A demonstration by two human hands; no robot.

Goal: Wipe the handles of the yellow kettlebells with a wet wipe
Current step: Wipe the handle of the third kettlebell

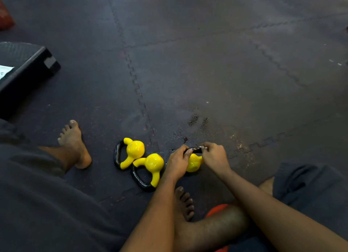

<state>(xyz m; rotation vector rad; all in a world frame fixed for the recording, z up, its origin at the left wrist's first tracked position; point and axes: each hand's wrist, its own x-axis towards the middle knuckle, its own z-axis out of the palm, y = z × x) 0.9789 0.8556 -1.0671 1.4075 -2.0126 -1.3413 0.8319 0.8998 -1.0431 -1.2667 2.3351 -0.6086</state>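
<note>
Three small yellow kettlebells with black handles sit on the dark floor mat. The left one [134, 150] and the middle one [153, 164] lie on their sides, untouched. The right one [194, 163] stands between my hands. My left hand [178, 162] grips the left end of its black handle [195, 149]. My right hand [213, 156] pinches the handle's right end, where a small pale bit, perhaps the wet wipe [204, 147], shows at the fingertips. Most of the wipe is hidden.
Interlocking rubber mats [207, 73] cover the floor, with a worn patch [194, 120] just beyond the kettlebells. A black step platform [28, 67] stands at the left. My bare feet [74, 144] and legs flank the kettlebells; something orange [216, 209] lies under my right leg.
</note>
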